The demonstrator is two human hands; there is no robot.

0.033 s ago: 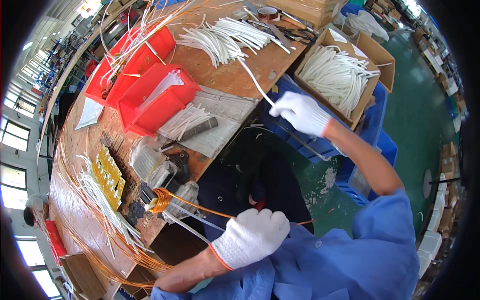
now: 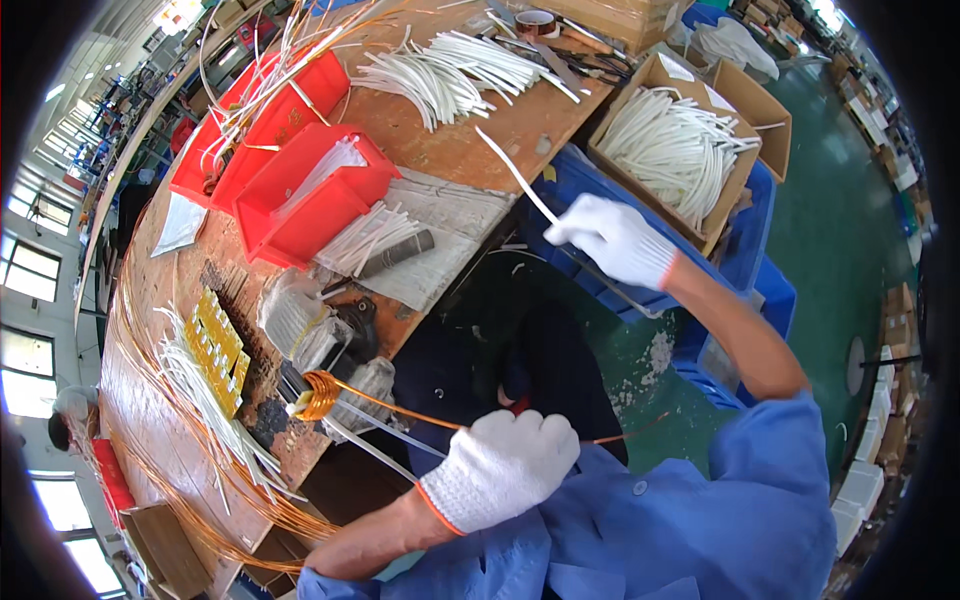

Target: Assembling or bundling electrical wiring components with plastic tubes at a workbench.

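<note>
My right hand (image 2: pixel 615 242), in a white knit glove, pinches one end of a thin white sleeve tube (image 2: pixel 514 172) beyond the bench's right edge. The tube slants up and left over the bench top. My left hand (image 2: pixel 505 472), gloved too, is closed around orange-copper wire (image 2: pixel 400 406) in front of my body. That wire runs from a small wound coil (image 2: pixel 318 397) at the bench's near edge, and its thin tail comes out to the right of my fist. Pale leads (image 2: pixel 375 452) from beside the coil pass behind the left hand; I cannot tell whether it grips them.
White tubes (image 2: pixel 430 85) lie at the bench's far side, near red bins (image 2: pixel 318 200). A cardboard box (image 2: pixel 680 150) full of tubes sits over blue crates (image 2: pixel 735 260) at right. Yellow taped pieces (image 2: pixel 215 350) and loose copper wires (image 2: pixel 190 490) lie at left.
My right hand has shifted slightly right and down with the white tube, whose far end is now apart from the pile. My left hand has barely moved and still holds the wire.
</note>
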